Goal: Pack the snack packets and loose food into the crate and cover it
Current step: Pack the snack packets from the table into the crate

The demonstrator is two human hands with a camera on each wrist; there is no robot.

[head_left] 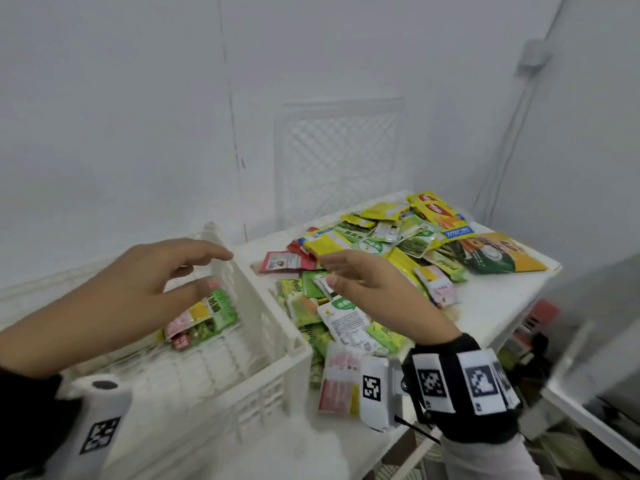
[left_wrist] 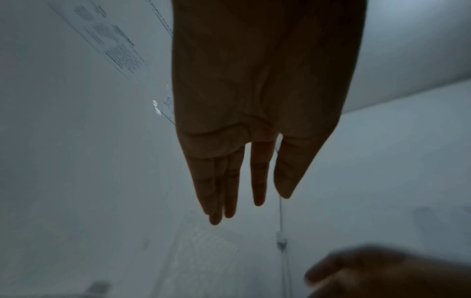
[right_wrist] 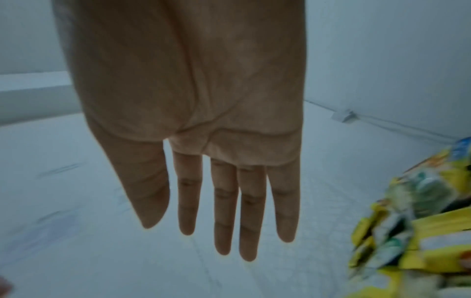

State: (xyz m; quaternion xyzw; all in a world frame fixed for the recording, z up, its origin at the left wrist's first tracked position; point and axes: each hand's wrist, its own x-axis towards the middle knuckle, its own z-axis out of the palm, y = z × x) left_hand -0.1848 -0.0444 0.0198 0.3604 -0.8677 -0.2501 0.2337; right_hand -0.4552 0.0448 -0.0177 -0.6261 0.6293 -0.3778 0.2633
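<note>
A white slatted crate (head_left: 263, 341) stands at the lower left, with a few green and pink snack packets (head_left: 204, 317) lying inside it. My left hand (head_left: 145, 285) hovers over the crate, fingers spread and empty; the left wrist view shows its fingers (left_wrist: 229, 181) straight. A big heap of yellow, green and red snack packets (head_left: 381, 258) covers the white table (head_left: 502, 299) to the right of the crate. My right hand (head_left: 367, 282) hangs over the heap's near side, palm down and holding nothing. In the right wrist view its fingers (right_wrist: 224, 211) are straight, with the packets (right_wrist: 413, 221) at the right.
A white lattice panel (head_left: 341, 157) leans upright against the back wall behind the heap. A grey box edge (head_left: 595, 327) juts in at the right, with clutter on the floor below. Both wrists wear marker bands (head_left: 460, 379).
</note>
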